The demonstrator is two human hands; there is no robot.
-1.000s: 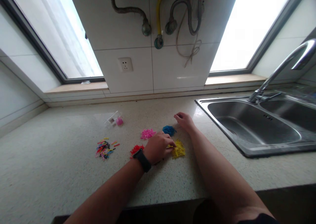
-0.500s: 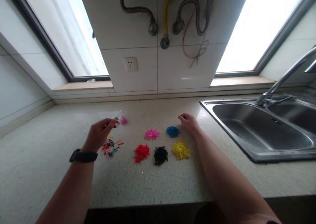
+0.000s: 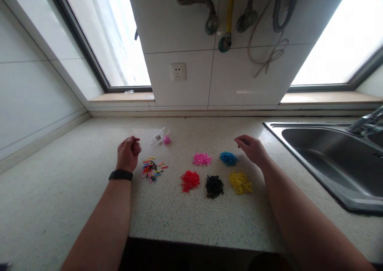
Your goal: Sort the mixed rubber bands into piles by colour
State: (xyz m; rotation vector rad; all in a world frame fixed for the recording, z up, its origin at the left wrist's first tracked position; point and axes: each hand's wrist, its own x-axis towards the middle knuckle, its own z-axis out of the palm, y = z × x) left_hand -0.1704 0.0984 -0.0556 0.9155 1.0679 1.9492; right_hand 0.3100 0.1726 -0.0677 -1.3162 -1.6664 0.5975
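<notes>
On the speckled countertop (image 3: 185, 219) lie five sorted heaps of tiny plastic pieces: pink (image 3: 202, 158), blue (image 3: 229, 158), red (image 3: 190, 180), black (image 3: 214, 185) and yellow (image 3: 239, 183). A mixed multicoloured heap (image 3: 151, 169) lies to their left. My left hand (image 3: 128, 153), with a black wristband, hovers just left of the mixed heap, its fingers curled together; anything in them is hidden. My right hand (image 3: 251, 148) rests beside the blue heap with fingers loosely bent and nothing visible in it.
A small clear bag with a pink item (image 3: 161, 137) lies behind the mixed heap. A steel sink (image 3: 335, 159) with a tap fills the right side. Wall socket (image 3: 178, 71), hoses and two windows stand behind the counter.
My left hand left the yellow heap, swung left past the clear bag and now hovers by the mixed heap. The view shifted left. My right hand stayed by the blue heap.
</notes>
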